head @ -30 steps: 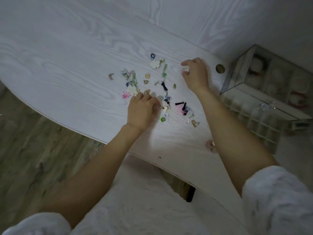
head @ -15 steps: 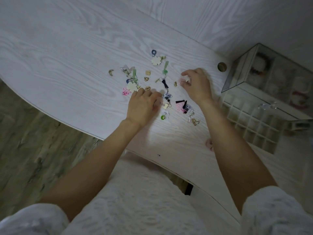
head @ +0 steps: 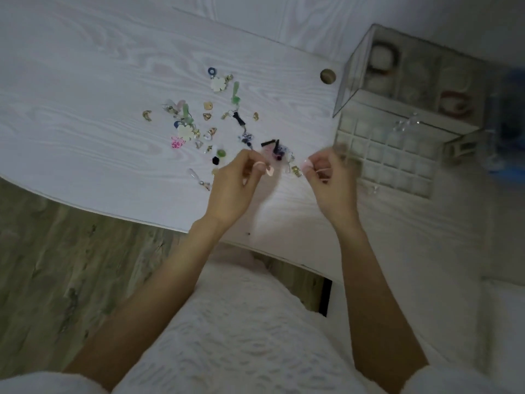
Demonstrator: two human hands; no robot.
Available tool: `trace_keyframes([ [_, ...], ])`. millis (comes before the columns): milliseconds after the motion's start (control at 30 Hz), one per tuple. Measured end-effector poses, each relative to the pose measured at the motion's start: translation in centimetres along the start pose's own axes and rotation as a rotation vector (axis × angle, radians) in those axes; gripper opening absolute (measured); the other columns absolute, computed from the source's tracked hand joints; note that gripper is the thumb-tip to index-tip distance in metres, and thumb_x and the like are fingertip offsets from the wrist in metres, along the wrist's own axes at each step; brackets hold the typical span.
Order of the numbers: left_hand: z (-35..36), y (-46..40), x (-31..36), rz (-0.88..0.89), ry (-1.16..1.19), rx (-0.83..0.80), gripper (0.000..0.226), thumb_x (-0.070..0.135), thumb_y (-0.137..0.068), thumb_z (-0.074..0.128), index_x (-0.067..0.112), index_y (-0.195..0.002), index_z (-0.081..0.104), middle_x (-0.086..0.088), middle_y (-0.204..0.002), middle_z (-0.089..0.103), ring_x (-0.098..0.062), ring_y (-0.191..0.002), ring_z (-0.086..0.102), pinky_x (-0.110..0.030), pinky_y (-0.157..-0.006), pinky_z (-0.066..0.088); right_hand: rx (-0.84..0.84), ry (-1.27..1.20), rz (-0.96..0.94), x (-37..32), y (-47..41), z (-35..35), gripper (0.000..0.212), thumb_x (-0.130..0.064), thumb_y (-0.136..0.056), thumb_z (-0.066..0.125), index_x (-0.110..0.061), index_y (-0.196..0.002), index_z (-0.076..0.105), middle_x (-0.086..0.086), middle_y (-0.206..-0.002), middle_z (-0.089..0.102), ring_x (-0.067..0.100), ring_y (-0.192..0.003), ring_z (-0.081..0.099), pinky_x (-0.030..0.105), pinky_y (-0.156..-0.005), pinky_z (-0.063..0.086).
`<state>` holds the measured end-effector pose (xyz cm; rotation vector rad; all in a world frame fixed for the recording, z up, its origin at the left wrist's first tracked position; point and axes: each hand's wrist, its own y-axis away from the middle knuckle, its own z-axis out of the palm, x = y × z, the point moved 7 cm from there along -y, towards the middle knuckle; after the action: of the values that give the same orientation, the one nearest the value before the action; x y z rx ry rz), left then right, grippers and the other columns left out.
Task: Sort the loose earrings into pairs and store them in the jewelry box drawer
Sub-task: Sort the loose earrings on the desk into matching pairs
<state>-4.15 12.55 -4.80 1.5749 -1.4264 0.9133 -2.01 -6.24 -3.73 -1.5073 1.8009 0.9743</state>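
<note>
Pale pink earring (head: pixel 269 170): pinched at the fingertips of the left hand (head: pixel 235 183), raised just above the white table (head: pixel 85 109). Right hand (head: pixel 331 177): fingers curled, apparently pinching something small; blurred, so the item cannot be told. Drawer (head: pixel 386 157): gridded, pulled out of the glass jewelry box (head: pixel 412 72), lying to the right, just beyond the right hand, which is nearer. Loose earrings (head: pixel 210 123): scattered ahead and left of both hands.

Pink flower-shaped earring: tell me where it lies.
In the head view, the pink flower-shaped earring lies on the white wood-grain table, at the left edge of the scattered pile, just below a cream clover-shaped earring.
</note>
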Motion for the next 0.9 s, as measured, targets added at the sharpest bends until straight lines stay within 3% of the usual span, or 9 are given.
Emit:
trace_keyframes([
  [67,3.3,1.5,-0.1,-0.061,0.017,-0.116,0.009,0.027,-0.096,0.05,0.021,-0.094,0.056,0.004,-0.091,0.068,-0.011,-0.086,0.064,-0.033,-0.077,0.053,0.057,0.016,0.076,2.9,3.3,-1.5,0.005,-0.017,-0.087,0.063,-0.018,-0.09,0.059,-0.005,-0.08,0.062,0.012,-0.076,0.059,0.019,-0.067,0.045],
  [200,9.2,3.8,-0.2,-0.04,-0.2,-0.285,0.013,0.024,-0.093,0.054,0.014,-0.096,0.063,-0.003,-0.09,0.071,-0.021,-0.084,0.065,-0.031,-0.072,0.05,0.094,0.118,0.232,7.8,7.1,-3.0,0.008,-0.021,-0.084,0.064,-0.017,-0.091,0.062,-0.005,-0.081,0.064,0.013,-0.079,0.061,0.023,-0.071,0.044],
  [333,11.4,4.5,0.4,0.08,-0.345,-0.261,0.018,0.015,-0.086,0.062,0.012,-0.103,0.068,-0.011,-0.095,0.07,-0.028,-0.089,0.063,-0.028,-0.072,0.044,0.082,0.108,0.263,9.3,8.1,-2.5,0.012,-0.024,-0.084,0.067,-0.015,-0.091,0.064,-0.004,-0.083,0.063,0.015,-0.081,0.061,0.026,-0.072,0.045],
  [467,11.3,4.7,0.8,0.226,-0.45,-0.242,0.035,0.003,-0.079,0.061,0.003,-0.113,0.062,-0.018,-0.102,0.064,-0.037,-0.092,0.057,-0.036,-0.076,0.047,0.115,0.181,0.248,9.4,8.2,-3.3,0.024,-0.019,-0.087,0.062,-0.011,-0.109,0.062,0.01,-0.106,0.057,0.017,-0.084,0.054,0.02,-0.076,0.038],
  [533,10.8,4.9,0.6,0.236,-0.495,-0.248,0.039,0.0,-0.073,0.061,0.003,-0.113,0.062,-0.018,-0.105,0.061,-0.037,-0.094,0.054,-0.038,-0.081,0.045,0.079,0.169,0.228,9.1,8.4,-3.3,0.033,-0.01,-0.085,0.06,-0.009,-0.118,0.058,0.009,-0.113,0.05,0.014,-0.083,0.05,0.013,-0.075,0.033],
  [633,10.7,5.2,0.4,0.208,-0.505,-0.284,0.047,0.001,-0.07,0.063,0.003,-0.116,0.059,-0.019,-0.112,0.057,-0.037,-0.1,0.05,-0.038,-0.085,0.044,0.009,0.181,0.197,8.6,8.7,-2.1,0.04,-0.009,-0.082,0.061,-0.009,-0.122,0.055,0.008,-0.116,0.046,0.019,-0.087,0.052,0.018,-0.076,0.034],
  [700,11.0,5.3,0.3,0.184,-0.491,-0.309,0.051,0.0,-0.07,0.064,0.004,-0.12,0.057,-0.02,-0.112,0.054,-0.036,-0.101,0.051,-0.037,-0.082,0.045,-0.004,0.185,0.178,8.3,8.7,-0.9,0.037,-0.01,-0.081,0.063,-0.008,-0.117,0.055,0.009,-0.119,0.047,0.022,-0.095,0.053,0.023,-0.076,0.036],
  [900,10.7,5.5,-0.2,0.146,-0.463,-0.308,0.056,-0.004,-0.071,0.062,0.009,-0.125,0.056,-0.018,-0.109,0.054,-0.034,-0.093,0.057,-0.026,-0.071,0.041,0.005,0.207,0.087,6.9,7.9,1.6,0.031,-0.002,-0.081,0.059,-0.007,-0.112,0.056,0.012,-0.125,0.047,0.02,-0.107,0.044,0.019,-0.066,0.028],
])
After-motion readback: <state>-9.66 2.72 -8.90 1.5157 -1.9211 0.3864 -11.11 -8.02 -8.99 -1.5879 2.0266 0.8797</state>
